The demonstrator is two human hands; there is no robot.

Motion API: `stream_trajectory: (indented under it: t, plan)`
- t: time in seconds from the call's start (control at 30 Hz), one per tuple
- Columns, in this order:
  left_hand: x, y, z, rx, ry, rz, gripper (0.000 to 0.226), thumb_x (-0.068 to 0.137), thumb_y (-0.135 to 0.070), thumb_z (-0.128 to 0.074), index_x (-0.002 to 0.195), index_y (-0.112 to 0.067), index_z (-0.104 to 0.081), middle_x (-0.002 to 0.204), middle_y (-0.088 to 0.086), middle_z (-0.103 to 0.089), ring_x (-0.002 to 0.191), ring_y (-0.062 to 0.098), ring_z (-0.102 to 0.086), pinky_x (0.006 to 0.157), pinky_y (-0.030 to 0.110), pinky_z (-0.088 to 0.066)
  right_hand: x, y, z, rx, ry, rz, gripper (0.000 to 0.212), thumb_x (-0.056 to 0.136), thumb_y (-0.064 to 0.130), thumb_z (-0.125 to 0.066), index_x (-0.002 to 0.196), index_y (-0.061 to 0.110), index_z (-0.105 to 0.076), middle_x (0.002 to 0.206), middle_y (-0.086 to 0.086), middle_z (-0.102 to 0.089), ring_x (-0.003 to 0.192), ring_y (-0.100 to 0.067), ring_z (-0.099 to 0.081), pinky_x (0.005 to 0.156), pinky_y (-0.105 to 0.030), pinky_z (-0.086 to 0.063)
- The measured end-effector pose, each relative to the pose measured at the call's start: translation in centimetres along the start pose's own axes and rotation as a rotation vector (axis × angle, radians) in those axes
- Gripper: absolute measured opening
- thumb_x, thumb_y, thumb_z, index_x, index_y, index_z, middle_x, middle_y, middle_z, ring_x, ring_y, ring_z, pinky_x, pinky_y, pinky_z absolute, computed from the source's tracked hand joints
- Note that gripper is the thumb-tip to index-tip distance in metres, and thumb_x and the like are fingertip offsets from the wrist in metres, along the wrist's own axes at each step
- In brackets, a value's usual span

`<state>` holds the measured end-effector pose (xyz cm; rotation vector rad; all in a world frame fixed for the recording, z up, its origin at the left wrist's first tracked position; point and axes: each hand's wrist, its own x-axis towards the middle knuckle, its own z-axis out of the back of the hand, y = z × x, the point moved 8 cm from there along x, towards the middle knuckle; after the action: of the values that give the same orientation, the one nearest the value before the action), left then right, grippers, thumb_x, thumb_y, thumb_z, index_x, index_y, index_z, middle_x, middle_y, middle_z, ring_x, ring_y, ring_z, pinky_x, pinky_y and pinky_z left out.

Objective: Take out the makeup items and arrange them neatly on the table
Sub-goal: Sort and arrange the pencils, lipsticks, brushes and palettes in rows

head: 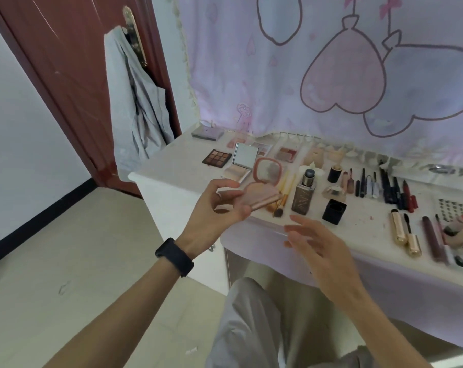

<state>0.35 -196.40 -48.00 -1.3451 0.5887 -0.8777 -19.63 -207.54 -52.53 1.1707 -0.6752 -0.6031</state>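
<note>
My left hand holds an open pink compact above the table's left front part; its round mirror lid stands up behind the fingers. My right hand hovers just right of it at the table's front edge, fingers straight and holding nothing. On the table makeup lies in rows: a brown eyeshadow palette, an open mirrored palette, brushes, a foundation bottle, a black cube, pencils and lipsticks, and gold mascara tubes.
A pink curtain with heart drawings hangs behind the table. To the left stands a brown door with grey clothing on its handle. A patterned pouch lies at the table's right end. My knees are under the table's edge.
</note>
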Motion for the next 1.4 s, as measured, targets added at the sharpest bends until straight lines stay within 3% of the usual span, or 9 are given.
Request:
stream_trajectory:
  t: [0.17,0.3,0.47,0.63,0.73,0.87,1.03,1.23,1.4]
  plan:
    - [-1.0,-1.5,-5.7,0.085,0.196,-0.087,0.064,0.065,-0.037,-0.078,0.120,-0.018,-0.051,0.122,0.005,-0.066,0.112,0.015,-0.062,0.094,0.038,-0.052,-0.4,0.6,0.8,0.506,0.133,-0.175,0.094,0.064,0.055,-0.091,0.144,0.035,-0.047,0.125,-0.002,-0.071,0.103,-0.033,-0.073,0.074,-0.029,-0.059]
    - [-1.1,-0.8,-8.5,0.131,0.270,-0.072,0.063,0.064,-0.043,-0.078,0.119,-0.029,-0.052,0.116,-0.007,-0.067,0.112,0.009,-0.061,0.094,0.040,-0.053,-0.8,-0.5,2.8,0.565,0.094,-0.201,0.085,0.061,0.044,-0.096,0.137,0.034,-0.059,0.121,-0.011,-0.072,0.107,-0.033,-0.071,0.082,-0.031,-0.059]
    - [-1.0,-0.5,-10.7,0.104,0.299,-0.045,0.063,0.066,-0.047,-0.075,0.123,-0.029,-0.053,0.111,-0.014,-0.069,0.112,0.007,-0.062,0.093,0.032,-0.053,-1.4,-2.1,4.5,0.738,-0.054,-0.268,0.098,0.043,0.035,-0.104,0.130,0.013,-0.063,0.112,-0.014,-0.073,0.098,-0.026,-0.074,0.080,-0.028,-0.060]
    - [-1.4,0.3,-11.8,0.023,0.255,0.004,0.071,0.065,-0.059,-0.074,0.128,-0.034,-0.052,0.111,-0.011,-0.070,0.110,0.005,-0.063,0.094,0.030,-0.051,-2.0,-2.9,4.6,0.968,-0.106,-0.306,0.063,0.074,0.010,-0.078,0.133,0.001,-0.059,0.108,-0.017,-0.072,0.090,-0.025,-0.074,0.073,-0.027,-0.060]
    - [-1.6,0.1,-12.0,0.000,0.201,-0.028,0.073,0.065,-0.056,-0.078,0.129,-0.031,-0.053,0.110,-0.007,-0.072,0.108,0.007,-0.065,0.091,0.029,-0.053,-2.4,-3.2,4.1,1.033,-0.032,-0.338,0.061,0.077,0.007,-0.071,0.136,0.000,-0.056,0.118,-0.020,-0.070,0.095,-0.027,-0.073,0.077,-0.029,-0.061]
    - [-1.3,-0.8,-11.5,0.131,0.194,-0.163,0.088,0.060,-0.048,-0.087,0.135,-0.031,-0.045,0.117,-0.013,-0.069,0.112,0.009,-0.063,0.095,0.028,-0.051,-2.5,-3.4,3.7,0.938,0.052,-0.407,0.067,0.073,0.010,-0.080,0.137,0.007,-0.059,0.125,-0.025,-0.067,0.095,-0.033,-0.071,0.077,-0.034,-0.062]
    - [-1.3,-2.3,-12.4,0.350,0.325,-0.299,0.106,0.057,-0.053,-0.089,0.146,-0.036,-0.032,0.128,-0.024,-0.060,0.122,0.003,-0.055,0.099,0.018,-0.044,-1.8,-3.9,4.6,0.762,-0.007,-0.451,0.051,0.081,0.013,-0.068,0.131,0.016,-0.064,0.117,-0.023,-0.071,0.110,-0.053,-0.063,0.081,-0.043,-0.061]
    - [-0.7,-1.2,-12.3,0.132,0.402,-0.016,0.068,0.070,-0.054,-0.075,0.132,-0.036,-0.055,0.124,-0.017,-0.066,0.118,0.001,-0.059,0.098,0.032,-0.050,-1.6,-3.2,4.4,0.929,0.043,-0.392,0.043,0.087,0.005,-0.064,0.128,0.016,-0.067,0.122,-0.024,-0.069,0.094,-0.034,-0.070,0.075,-0.043,-0.063]
    - [-1.1,0.0,-13.5,-0.018,0.544,0.133,0.071,0.074,-0.045,-0.075,0.139,-0.024,-0.054,0.129,0.001,-0.067,0.124,0.019,-0.059,0.109,0.043,-0.045,-2.0,-3.2,2.9,1.019,0.093,-0.420,0.045,0.088,0.002,-0.063,0.133,0.005,-0.062,0.107,-0.023,-0.071,0.078,-0.028,-0.072,0.060,-0.034,-0.060]
